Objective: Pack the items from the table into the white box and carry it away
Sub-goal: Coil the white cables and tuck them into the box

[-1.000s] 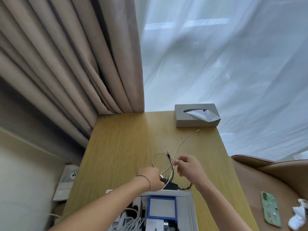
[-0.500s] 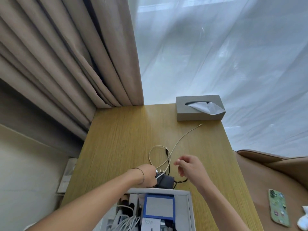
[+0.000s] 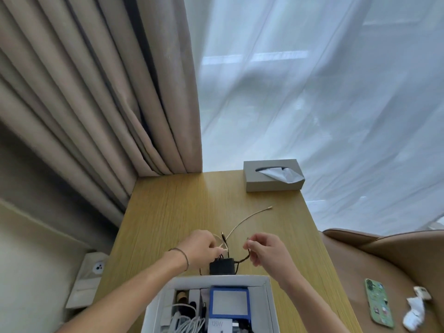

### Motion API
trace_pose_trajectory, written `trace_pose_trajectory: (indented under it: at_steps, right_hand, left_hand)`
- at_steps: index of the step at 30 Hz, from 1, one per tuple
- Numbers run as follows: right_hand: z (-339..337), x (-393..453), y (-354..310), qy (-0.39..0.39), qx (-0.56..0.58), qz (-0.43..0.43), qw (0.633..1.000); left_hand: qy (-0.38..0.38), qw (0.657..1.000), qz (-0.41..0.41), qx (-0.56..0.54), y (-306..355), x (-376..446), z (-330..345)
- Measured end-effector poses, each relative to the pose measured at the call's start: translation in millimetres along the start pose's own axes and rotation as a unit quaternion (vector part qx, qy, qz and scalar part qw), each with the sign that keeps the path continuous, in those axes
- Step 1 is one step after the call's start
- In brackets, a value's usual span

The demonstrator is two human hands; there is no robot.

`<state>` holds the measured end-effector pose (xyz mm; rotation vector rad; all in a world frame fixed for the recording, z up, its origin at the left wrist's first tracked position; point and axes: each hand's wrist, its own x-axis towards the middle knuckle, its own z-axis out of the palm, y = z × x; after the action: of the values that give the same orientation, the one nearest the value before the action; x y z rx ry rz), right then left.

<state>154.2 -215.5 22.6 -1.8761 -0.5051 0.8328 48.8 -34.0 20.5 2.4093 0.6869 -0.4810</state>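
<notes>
White box [image 3: 268, 293]: rectangular, matte cardboard walls, open top, at the near edge of the wooden table [image 3: 173, 212]. Inside we see a blue-framed flat pack [image 3: 229, 302], a coil of white cords [image 3: 186, 323], a small white carton marked 120W [image 3: 219, 325] and some dark cylindrical pieces we cannot name.

Just beyond the box's far wall sits a black adapter [image 3: 221, 266], blocky, with a matte surface. A dark braided cable [image 3: 241, 259] runs from it up to our right hand [image 3: 265, 251], whose fingertips pinch it. Our left hand [image 3: 200, 245], a thin band at the wrist, has its fingers curled round a pale cream cable [image 3: 249, 218]; that cable arcs away across the table, its small plug end lying free.

Table: light oak-grain veneer, smooth. At its far right corner, a grey tissue box [image 3: 271, 182] with a sheet poking out.

Right of the table, a tan leather seat [image 3: 360, 260] carries a green-cased phone [image 3: 379, 302] and a crumpled white tissue [image 3: 415, 313]. Behind: pleated beige curtain [image 3: 96, 92], sheer white drape [image 3: 312, 92].
</notes>
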Motion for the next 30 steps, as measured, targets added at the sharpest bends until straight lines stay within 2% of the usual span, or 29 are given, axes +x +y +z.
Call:
trace_pose_trajectory:
  at_steps: [4,6,9,11,13,14,16,18,19,20,22,24,27,30]
  right_hand:
    - [3.3,-14.1,-24.0,0.017,-0.011,-0.045,0.999]
    - [7.3,-18.0,-37.2,0.039,-0.041,-0.084,0.995]
    - [17.2,-23.7,-59.2,0.038,-0.064,-0.144,0.987]
    - [23.5,-27.4,-76.0,0.102,-0.052,-0.205,0.972]
    - [24.3,-29.8,-92.6,0.219,-0.029,-0.278,0.935]
    - [23.4,-31.0,-102.5,0.242,-0.022,-0.304,0.921]
    - [25.3,-33.1,-120.9,0.192,-0.035,-0.329,0.924]
    - [34.8,-35.5,-134.9,0.074,0.002,-0.314,0.947]
    - [39.0,-35.6,-137.9,0.046,0.042,-0.299,0.952]
    - [41.1,-34.8,-139.4,0.05,0.073,-0.287,0.954]
    - [41.9,-33.0,-138.5,0.088,0.097,-0.274,0.953]
    - [44.6,-33.8,-135.8,0.089,0.104,-0.261,0.955]
    - [64.2,-41.1,-139.9,0.039,0.115,-0.242,0.963]
    - [88.2,-50.2,-149.0,-0.014,0.157,-0.215,0.964]
  left_hand:
    - [0.044,0.99,0.083,-0.107,10.8,-29.1,-35.2]
    - [0.073,0.976,0.122,-0.168,18.9,-44.1,-54.0]
    - [0.077,0.95,0.171,-0.248,33.5,-66.6,-81.8]
    - [0.078,0.948,0.199,-0.235,41.0,-78.6,-99.0]
    - [0.077,0.949,0.22,-0.215,46.5,-89.1,-115.3]
    - [0.079,0.947,0.227,-0.212,48.6,-93.8,-123.0]
    - [0.086,0.942,0.236,-0.224,51.2,-102.2,-136.3]
    - [0.099,0.934,0.24,-0.247,50.4,-108.7,-148.3]
    - [0.101,0.926,0.241,-0.272,48.2,-112.0,-153.9]
    - [0.096,0.913,0.242,-0.313,45.1,-116.2,-158.9]
    - [0.092,0.866,0.253,-0.42,37.7,-124.2,-166.6]
    - [0.122,0.82,0.265,-0.492,32.9,-130.0,-170.2]
    - [0.145,0.779,0.288,-0.538,37.6,-134.7,-167.9]
    - [0.117,0.711,0.292,-0.63,47.2,-139.0,-165.6]
